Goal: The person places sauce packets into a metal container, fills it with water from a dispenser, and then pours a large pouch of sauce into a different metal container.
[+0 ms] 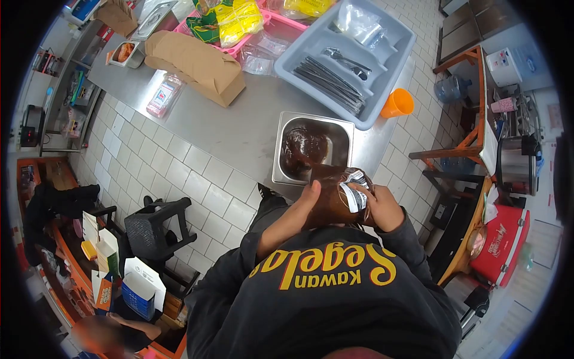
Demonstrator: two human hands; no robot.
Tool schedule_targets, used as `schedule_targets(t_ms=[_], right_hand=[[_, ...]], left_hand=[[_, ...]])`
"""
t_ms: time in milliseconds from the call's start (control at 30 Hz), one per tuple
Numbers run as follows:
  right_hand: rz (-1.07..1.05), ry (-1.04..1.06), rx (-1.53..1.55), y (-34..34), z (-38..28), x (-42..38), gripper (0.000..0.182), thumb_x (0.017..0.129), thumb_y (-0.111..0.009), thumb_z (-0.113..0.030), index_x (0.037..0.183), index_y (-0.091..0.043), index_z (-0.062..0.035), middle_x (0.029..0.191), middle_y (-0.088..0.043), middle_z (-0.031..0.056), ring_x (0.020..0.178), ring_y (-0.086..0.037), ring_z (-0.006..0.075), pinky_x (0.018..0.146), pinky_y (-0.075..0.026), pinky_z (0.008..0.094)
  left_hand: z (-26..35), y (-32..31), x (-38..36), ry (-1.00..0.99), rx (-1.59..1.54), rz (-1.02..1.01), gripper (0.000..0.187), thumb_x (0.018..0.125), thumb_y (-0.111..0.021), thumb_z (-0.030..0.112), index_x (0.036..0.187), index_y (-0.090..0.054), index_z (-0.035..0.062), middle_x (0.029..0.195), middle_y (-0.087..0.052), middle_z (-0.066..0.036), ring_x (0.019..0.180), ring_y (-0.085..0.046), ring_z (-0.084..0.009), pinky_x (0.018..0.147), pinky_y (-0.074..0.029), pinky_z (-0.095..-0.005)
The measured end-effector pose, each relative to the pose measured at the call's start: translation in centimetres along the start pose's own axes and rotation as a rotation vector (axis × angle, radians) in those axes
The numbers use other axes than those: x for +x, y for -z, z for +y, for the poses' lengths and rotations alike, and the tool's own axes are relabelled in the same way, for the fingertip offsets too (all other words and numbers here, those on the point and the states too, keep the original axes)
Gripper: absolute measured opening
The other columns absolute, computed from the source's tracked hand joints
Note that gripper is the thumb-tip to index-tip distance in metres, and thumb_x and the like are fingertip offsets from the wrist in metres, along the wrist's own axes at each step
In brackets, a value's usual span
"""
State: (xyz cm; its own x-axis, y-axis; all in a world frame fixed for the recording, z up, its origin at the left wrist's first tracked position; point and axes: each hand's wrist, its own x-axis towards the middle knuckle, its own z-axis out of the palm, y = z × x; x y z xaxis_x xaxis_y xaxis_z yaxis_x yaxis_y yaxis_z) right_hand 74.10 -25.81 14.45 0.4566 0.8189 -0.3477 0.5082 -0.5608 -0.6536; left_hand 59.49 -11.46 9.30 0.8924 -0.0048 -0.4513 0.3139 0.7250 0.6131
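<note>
A brown bag [326, 194] with a white printed label is held between both hands, close to my chest. My left hand [296, 210] is closed on the bag's left side. At the label, my right hand [382, 206] grips the other side with bent fingers. The bag's upper end reaches the near rim of a square steel container [343, 149] on the table edge. Dark brown, glossy paste [304, 146] lies in that container, mostly toward its left.
The steel table [239, 119] holds a grey-blue cutlery tray [379, 81], an orange cup [397, 103], cardboard boxes [194, 66], a pink packet [163, 96] and a pink basket [281, 27]. A black stool [149, 230] and another person [134, 329] are at lower left.
</note>
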Motion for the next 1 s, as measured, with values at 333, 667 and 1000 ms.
schedule_targets(t_ms=[333,667,1000], right_hand=[[0.191,-0.238,-0.115,1.0,-1.8,0.6,0.041,0.093,-0.043,-0.036,0.126,-0.046,-0.0113,0.078,-0.062,0.0212,0.069,-0.061,0.0354,0.057,-0.047,0.0408],[0.274,0.073,-0.224,0.1,-2.8,0.5,0.094,0.068,-0.056,-0.067,0.142,-0.024,-0.0191,0.091,-0.055,0.0146,0.076,-0.062,0.0332,0.062,-0.050,0.0372],[0.464,0.110,-0.248,-2.2,-2.3,1.1,0.098,0.059,-0.060,-0.069,0.140,-0.032,-0.0197,0.138,-0.031,0.0205,0.109,-0.051,0.0385,0.073,-0.052,0.0389]], left_hand=[[0.1,-1.5,1.5,0.011,-0.328,-0.034,0.067,0.089,-0.033,0.059,0.134,-0.030,0.0083,0.122,-0.049,-0.012,0.104,-0.057,-0.0211,0.085,-0.050,-0.0336],[0.7,-1.5,2.5,-0.073,-0.483,-0.137,0.066,0.089,-0.035,0.059,0.136,-0.025,0.0130,0.131,-0.038,-0.011,0.123,-0.039,-0.0217,0.102,-0.035,-0.0362],[0.4,-1.3,3.1,-0.024,-0.586,-0.195,0.066,0.089,-0.033,0.059,0.138,-0.028,0.0148,0.136,-0.037,-0.005,0.126,-0.034,-0.0193,0.102,-0.031,-0.0359]])
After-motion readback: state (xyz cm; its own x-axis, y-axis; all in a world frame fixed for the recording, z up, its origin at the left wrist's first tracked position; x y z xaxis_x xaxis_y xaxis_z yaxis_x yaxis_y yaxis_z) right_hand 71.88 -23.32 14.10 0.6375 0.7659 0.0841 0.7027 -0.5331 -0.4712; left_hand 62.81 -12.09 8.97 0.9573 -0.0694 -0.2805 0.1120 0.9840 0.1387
